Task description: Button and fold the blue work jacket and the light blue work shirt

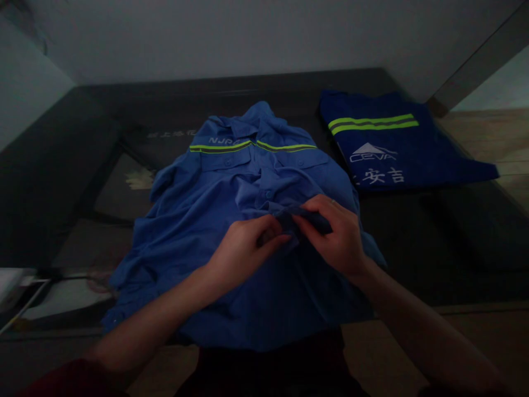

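Note:
A blue work shirt (198, 220) with yellow-green reflective stripes across the chest lies front side up on a dark table (454, 248), its collar away from me. My left hand (243, 248) and my right hand (334, 231) meet at the middle of the shirt's front. Both pinch the fabric of the front placket, fingers closed on the cloth. A button shows just above the hands.
A second, darker blue garment (392, 146), folded, with reflective stripes and white lettering, lies at the back right of the table. White flat items (37, 286) sit at the left edge. A pale wall rises behind the table.

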`<state>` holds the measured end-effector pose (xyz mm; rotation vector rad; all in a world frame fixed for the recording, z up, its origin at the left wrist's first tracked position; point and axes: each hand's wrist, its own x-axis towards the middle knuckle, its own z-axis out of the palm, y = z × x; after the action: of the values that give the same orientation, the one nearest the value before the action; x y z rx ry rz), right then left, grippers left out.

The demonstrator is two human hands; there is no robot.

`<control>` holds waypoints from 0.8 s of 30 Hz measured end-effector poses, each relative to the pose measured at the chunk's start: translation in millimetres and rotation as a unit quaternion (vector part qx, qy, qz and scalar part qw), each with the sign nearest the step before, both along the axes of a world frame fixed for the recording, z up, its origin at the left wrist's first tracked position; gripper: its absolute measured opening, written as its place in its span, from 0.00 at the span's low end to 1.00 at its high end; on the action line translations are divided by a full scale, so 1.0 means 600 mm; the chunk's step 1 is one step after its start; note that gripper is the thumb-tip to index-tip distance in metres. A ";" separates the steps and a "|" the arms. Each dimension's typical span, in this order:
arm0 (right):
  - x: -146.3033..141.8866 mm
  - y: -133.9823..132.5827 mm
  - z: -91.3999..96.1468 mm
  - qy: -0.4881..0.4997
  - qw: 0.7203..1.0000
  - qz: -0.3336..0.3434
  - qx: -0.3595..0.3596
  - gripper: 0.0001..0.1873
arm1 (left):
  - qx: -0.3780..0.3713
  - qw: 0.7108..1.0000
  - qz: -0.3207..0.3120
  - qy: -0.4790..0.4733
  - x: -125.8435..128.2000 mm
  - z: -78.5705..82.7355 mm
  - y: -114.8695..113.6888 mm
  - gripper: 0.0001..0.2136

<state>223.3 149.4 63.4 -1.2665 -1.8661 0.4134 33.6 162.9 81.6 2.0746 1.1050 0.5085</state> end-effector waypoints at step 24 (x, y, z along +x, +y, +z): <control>-0.018 -0.007 -0.006 0.031 0.984 0.115 -0.132 0.05 | -0.173 0.983 -0.065 -0.010 -0.017 -0.029 -0.001 0.10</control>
<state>212.7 145.1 59.9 -1.1944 -1.9569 0.8395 23.7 162.2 64.3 1.8166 0.9623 0.2520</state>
